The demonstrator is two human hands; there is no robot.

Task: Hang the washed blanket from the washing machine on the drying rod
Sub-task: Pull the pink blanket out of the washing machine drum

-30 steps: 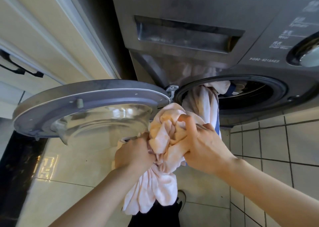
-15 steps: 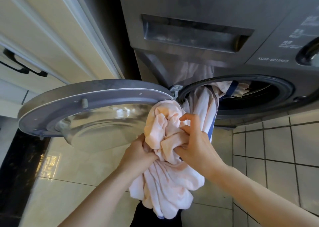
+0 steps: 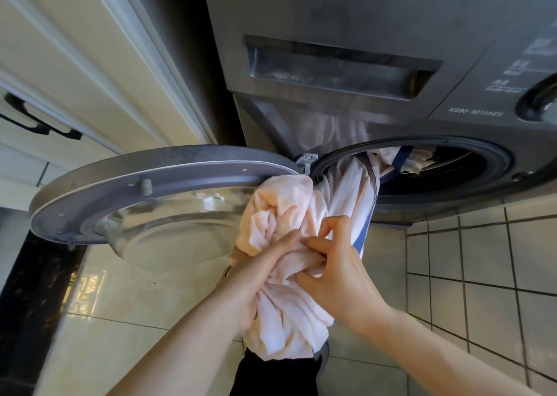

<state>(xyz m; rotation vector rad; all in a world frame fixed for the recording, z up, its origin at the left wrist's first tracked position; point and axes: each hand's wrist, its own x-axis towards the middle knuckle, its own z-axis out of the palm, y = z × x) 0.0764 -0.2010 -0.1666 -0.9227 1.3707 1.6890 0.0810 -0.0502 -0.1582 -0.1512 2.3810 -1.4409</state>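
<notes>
"Blanket (image 3: 283, 212), where is it?"

"Half out of the washing machine (image 3: 331, 13). A pale pink bunch hangs in front of the round opening (image 3: 446, 181), just beside the hinge (image 3: 306, 159) of the open door (image 3: 144, 181), and a twisted length runs back over the rim and inside."

"And the hands?"

"Both grasp it. The left hand (image 3: 256, 278) comes in from the lower left, fingers dug into the folds and closed round the bunch. The right hand (image 3: 336, 278) pinches the cloth from the other side, fingers curled, its fingertips touching the left."

"Anything else on the cloth?"

"A blue strip (image 3: 360, 239) shows along its right edge. The loose end droops below the wrists, over dark clothing (image 3: 277, 379)."

"Round about?"

"Glossy cream floor tiles (image 3: 126, 299) under the door, a cream cabinet (image 3: 75, 64) with a black handle (image 3: 39, 120) at the left, smaller white tiles (image 3: 482, 260) at the right."
</notes>
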